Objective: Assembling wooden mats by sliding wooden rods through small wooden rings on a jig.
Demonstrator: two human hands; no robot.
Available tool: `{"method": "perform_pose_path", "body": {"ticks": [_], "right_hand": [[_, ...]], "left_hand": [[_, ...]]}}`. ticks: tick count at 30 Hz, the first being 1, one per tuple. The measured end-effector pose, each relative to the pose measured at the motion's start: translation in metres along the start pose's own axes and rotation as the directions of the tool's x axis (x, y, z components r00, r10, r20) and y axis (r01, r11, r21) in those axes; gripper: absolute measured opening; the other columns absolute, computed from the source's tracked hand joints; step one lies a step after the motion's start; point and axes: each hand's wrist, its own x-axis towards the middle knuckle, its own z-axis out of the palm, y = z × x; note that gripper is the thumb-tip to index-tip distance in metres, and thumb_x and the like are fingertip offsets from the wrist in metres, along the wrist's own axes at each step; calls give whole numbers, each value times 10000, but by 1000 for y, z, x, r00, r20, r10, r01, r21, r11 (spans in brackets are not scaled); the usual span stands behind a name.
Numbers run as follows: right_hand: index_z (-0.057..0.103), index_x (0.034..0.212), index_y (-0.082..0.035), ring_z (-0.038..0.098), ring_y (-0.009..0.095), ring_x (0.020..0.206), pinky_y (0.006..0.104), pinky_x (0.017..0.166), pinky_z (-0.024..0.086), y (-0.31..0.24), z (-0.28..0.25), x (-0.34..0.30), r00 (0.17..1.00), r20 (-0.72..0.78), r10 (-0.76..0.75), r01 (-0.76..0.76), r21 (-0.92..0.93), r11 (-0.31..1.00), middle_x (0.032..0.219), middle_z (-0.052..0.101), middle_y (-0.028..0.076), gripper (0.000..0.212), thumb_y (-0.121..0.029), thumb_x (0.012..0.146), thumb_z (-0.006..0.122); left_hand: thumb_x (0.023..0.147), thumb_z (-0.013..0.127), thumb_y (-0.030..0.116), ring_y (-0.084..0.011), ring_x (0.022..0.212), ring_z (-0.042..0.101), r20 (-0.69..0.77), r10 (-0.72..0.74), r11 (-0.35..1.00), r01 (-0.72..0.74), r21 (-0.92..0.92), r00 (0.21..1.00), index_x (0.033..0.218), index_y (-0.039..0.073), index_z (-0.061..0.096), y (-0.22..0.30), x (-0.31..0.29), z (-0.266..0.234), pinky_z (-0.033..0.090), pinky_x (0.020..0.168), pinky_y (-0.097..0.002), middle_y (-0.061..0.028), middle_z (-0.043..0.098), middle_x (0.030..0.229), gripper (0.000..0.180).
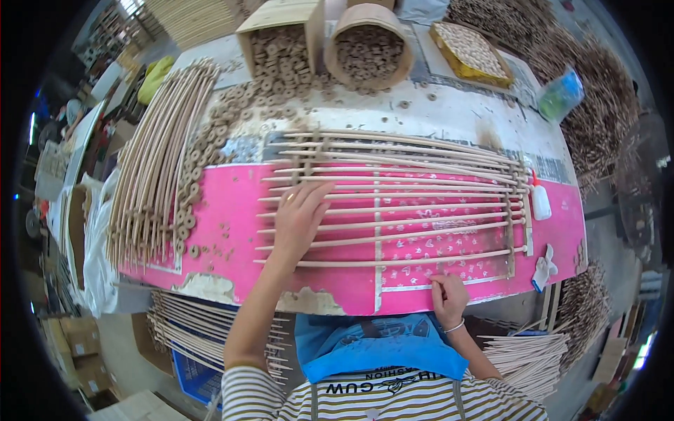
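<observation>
at the bottom edge of the frame, closest to me, is my striped shirt (379, 403), and just above it a blue apron (372, 344) bunched against the near edge of the table (463, 112).

my right hand (448, 298) sits low and right of centre, at the table's near edge. its fingers are curled together, pinching the nearest rattan stick (393, 261) of the row, right where that stick bows toward me. a thin bracelet shows on the wrist.

my left hand (298, 217) lies in the middle left of the frame, palm down, fingers spread flat over the left ends of the sticks, pressing several of them against the pink mat (225, 210). it grips nothing; it only rests on top.

the row of sticks (407, 189) runs left to right across the centre, laid side by side with gaps, from the white tabletop down onto the pink mat. near their right ends they cross an upright slat (510, 231).

at the left of the frame a thick bundle of long sticks (158, 161) lies on the table, and beside it a trail of small wooden rings (196, 175) runs up toward the top. at the top centre stand a box of rings (277, 49) and a round tub of rings (368, 52), with a flat yellow tray (472, 52) to their right. a white glue bottle (540, 200) lies at the right end of the row, and a small white bottle (544, 266) below it. more sticks are heaped under the table, lower left (189, 323) and lower right (530, 354).
</observation>
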Motion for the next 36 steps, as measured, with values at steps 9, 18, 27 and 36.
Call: {"method": "perform_pose_path", "body": {"ticks": [9,18,27,36], "right_hand": [[730,993,-83,627,293,707,406,615,495,-2,-4,6,1000,15,11,-12,61,998,784,612,103,153,-68,843,754],[743,1010,-90,630,252,709,375,607,507,2,-8,2,1000,23,1,-2,35,999,801,634,74,166,-84,846,760],[741,998,-91,630,234,706,369,609,512,6,-13,2,1000,17,6,-6,15,1000,785,624,63,152,-92,848,765],[733,993,-81,605,321,693,439,607,475,-1,8,2,998,44,-39,35,98,995,772,596,122,139,-64,854,732]], "left_hand": [[856,767,122,-326,1285,572,344,258,954,-294,55,903,1367,155,630,-8,120,110,429,1131,-486,-103,611,1369,530],[871,748,113,-325,1140,619,355,311,949,-311,-58,882,1187,135,702,-4,134,125,477,969,-467,-98,635,1212,319],[889,712,74,-341,1037,633,303,321,946,-289,-146,897,1116,105,707,-1,135,130,501,864,-445,-85,630,1186,229],[905,725,81,-357,1037,654,146,131,976,-101,-192,981,1115,43,736,0,99,34,529,868,-439,-151,669,1128,214]]}}
